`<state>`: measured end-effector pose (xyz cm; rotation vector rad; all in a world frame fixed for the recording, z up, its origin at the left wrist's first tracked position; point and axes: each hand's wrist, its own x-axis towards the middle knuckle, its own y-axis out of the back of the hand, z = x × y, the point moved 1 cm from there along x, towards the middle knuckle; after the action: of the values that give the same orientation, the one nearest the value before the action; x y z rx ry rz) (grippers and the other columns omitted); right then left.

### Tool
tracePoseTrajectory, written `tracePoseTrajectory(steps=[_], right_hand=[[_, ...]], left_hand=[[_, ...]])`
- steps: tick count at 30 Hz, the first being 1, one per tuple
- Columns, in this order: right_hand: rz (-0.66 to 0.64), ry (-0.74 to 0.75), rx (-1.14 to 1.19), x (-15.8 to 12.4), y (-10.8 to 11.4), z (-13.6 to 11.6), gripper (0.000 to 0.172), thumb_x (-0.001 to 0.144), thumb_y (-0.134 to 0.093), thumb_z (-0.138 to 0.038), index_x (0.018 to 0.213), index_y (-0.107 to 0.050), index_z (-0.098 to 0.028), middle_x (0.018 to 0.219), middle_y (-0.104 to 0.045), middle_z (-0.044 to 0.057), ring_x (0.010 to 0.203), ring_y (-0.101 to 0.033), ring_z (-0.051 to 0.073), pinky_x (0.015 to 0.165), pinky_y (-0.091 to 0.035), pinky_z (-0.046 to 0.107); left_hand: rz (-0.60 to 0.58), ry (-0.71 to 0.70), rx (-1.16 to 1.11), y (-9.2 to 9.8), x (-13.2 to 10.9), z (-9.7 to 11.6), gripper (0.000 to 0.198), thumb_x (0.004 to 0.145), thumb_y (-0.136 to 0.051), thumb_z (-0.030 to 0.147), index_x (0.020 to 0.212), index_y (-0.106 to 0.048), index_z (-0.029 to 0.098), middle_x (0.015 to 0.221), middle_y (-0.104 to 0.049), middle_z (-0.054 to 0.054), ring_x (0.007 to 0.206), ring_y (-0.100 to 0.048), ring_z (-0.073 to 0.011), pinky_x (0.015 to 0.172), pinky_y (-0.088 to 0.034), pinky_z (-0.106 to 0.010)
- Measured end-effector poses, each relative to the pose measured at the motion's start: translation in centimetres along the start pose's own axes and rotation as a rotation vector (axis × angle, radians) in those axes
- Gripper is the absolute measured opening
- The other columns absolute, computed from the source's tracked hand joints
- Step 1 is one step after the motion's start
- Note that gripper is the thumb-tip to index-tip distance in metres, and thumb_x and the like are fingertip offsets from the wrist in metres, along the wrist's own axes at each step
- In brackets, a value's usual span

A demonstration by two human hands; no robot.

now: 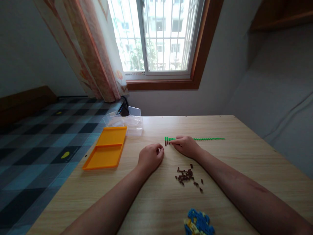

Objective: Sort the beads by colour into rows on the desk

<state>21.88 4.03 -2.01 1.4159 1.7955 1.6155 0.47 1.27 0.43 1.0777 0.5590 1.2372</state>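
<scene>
Left side of the tabletop (151,202) I've got an orange two-part tray (107,156) with clear plastic boxes (134,125) just beyond it, then my left hand (151,157), fingers curled, grip narrow, can't tell if anything's inside. Next, a short run of brown blocks (165,143) lines the near side of the long green row (207,139), my right hand (186,146) at it with index extended, can't tell whether that grip holds a piece. Loose brown pile (187,176) sits nearer me, blue-and-yellow pieces (199,222) at the bottom edge.
</scene>
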Motion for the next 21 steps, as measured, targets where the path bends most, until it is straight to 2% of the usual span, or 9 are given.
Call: tracePoseTrajectory(steps=[7, 10, 12, 14, 16, 18, 19, 21], right_hand=[[0.029, 0.001, 0.051, 0.0, -0.1, -0.1, 0.025, 0.094, -0.055, -0.029, 0.105, -0.077, -0.029, 0.086, -0.072, 0.003, 0.073, -0.063, 0.014, 0.069, -0.042, 0.024], [0.08, -0.008, 0.16, -0.1, 0.0, 0.0, 0.024, 0.093, -0.055, -0.027, 0.101, -0.078, -0.024, 0.081, -0.07, 0.005, 0.071, -0.061, 0.014, 0.067, -0.042, 0.025], [0.046, -0.025, 0.289, -0.1, 0.5, 0.3, 0.022, 0.091, -0.058, -0.027, 0.097, -0.078, -0.02, 0.074, -0.067, 0.004, 0.066, -0.057, 0.013, 0.063, -0.041, 0.024], [-0.124, -0.062, 0.443, -0.1, 1.5, 0.7, 0.02, 0.087, -0.063, -0.029, 0.094, -0.077, -0.018, 0.065, -0.06, 0.001, 0.058, -0.051, 0.011, 0.055, -0.037, 0.023], [-0.437, -0.109, 0.595, -0.2, 2.8, 1.1, 0.021, 0.082, -0.068, -0.032, 0.096, -0.074, -0.017, 0.06, -0.053, -0.004, 0.053, -0.046, 0.009, 0.05, -0.032, 0.021], [-0.734, -0.138, 0.686, -0.5, 4.2, 1.4, 0.027, 0.074, -0.076, -0.033, 0.094, -0.07, -0.016, 0.062, -0.053, -0.006, 0.054, -0.047, 0.009, 0.048, -0.032, 0.02], [-0.827, -0.167, 0.707, -0.7, 4.8, 1.5, 0.027, 0.071, -0.078, -0.033, 0.089, -0.068, -0.016, 0.061, -0.053, -0.006, 0.053, -0.046, 0.008, 0.047, -0.032, 0.02], [-0.912, -0.204, 0.702, -1.0, 5.6, 1.6, 0.026, 0.068, -0.079, -0.032, 0.081, -0.063, -0.016, 0.061, -0.052, -0.007, 0.052, -0.045, 0.008, 0.046, -0.031, 0.019]], left_hand=[[-0.006, -0.004, 0.014, 0.0, 0.0, 0.1, 0.02, 0.09, -0.055, 0.032, 0.084, -0.072, 0.023, 0.078, -0.07, -0.002, 0.071, -0.06, -0.017, 0.062, -0.035, -0.028], [-0.008, 0.004, 0.016, 0.0, 0.0, 0.1, 0.02, 0.09, -0.055, 0.032, 0.084, -0.072, 0.023, 0.078, -0.071, -0.002, 0.071, -0.06, -0.0172, 0.062, -0.035, -0.028], [-0.01, 0.01, 0.018, 0.1, 0.0, 0.2, 0.02, 0.09, -0.055, 0.032, 0.084, -0.072, 0.023, 0.079, -0.071, -0.002, 0.072, -0.061, -0.0173, 0.062, -0.036, -0.029], [-0.014, 0.009, 0.02, 0.2, 0.0, 0.2, 0.02, 0.09, -0.055, 0.032, 0.083, -0.072, 0.023, 0.079, -0.071, -0.002, 0.072, -0.061, -0.0174, 0.062, -0.036, -0.029], [-0.018, 0.01, 0.022, 0.2, 0.0, 0.2, 0.02, 0.089, -0.055, 0.031, 0.083, -0.072, 0.023, 0.079, -0.071, -0.002, 0.072, -0.061, -0.0177, 0.062, -0.036, -0.029], [-0.014, 0.009, 0.02, 0.2, 0.0, 0.2, 0.02, 0.089, -0.056, 0.031, 0.083, -0.072, 0.023, 0.079, -0.071, -0.002, 0.072, -0.061, -0.0178, 0.062, -0.036, -0.028], [-0.01, 0.007, 0.016, 0.2, 0.0, 0.2, 0.02, 0.089, -0.056, 0.031, 0.083, -0.072, 0.023, 0.08, -0.072, -0.002, 0.072, -0.061, -0.0178, 0.062, -0.036, -0.028], [-0.007, 0.004, 0.009, 0.2, 0.0, 0.2, 0.02, 0.089, -0.056, 0.031, 0.083, -0.072, 0.023, 0.08, -0.072, -0.002, 0.072, -0.061, -0.0176, 0.061, -0.036, -0.028]])
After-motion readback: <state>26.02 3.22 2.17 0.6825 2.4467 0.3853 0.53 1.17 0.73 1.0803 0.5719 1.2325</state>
